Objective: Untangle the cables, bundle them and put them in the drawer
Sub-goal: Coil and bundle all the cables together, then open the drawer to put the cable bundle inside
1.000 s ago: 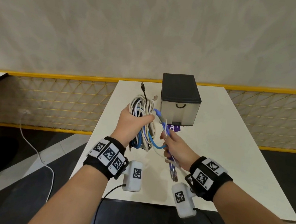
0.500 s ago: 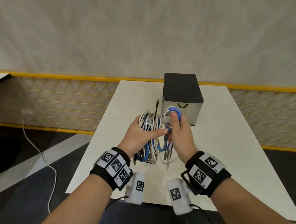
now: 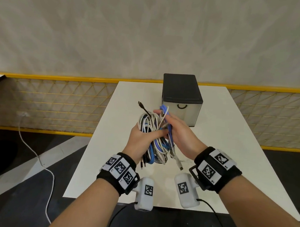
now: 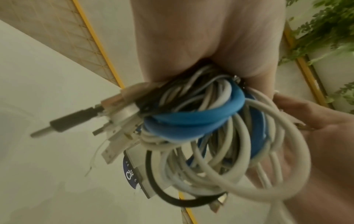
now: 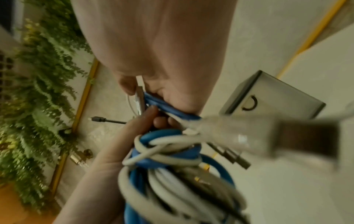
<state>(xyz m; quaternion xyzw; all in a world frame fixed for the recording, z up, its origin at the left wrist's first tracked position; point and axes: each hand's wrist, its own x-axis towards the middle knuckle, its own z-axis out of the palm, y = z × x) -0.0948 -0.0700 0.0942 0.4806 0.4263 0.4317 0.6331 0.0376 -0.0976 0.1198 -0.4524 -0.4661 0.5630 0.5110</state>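
One bundle (image 3: 152,137) of white, blue and black cables hangs in the air above the table (image 3: 223,157), just in front of the closed drawer (image 3: 181,109). The left hand (image 3: 142,142) has its grip wrapped round the coil's middle. The right hand (image 3: 178,132) pinches the blue cable (image 3: 169,133) against the coil's side; a second ago that cable trailed loose toward the near edge, and now it lies drawn in along the coil with its loop poking out on top. That suggests the binding wrap is nearly finished. Several plugs (image 4: 107,128) dangle below the left hand. What remains, I judge, is securing the end and opening the drawer.
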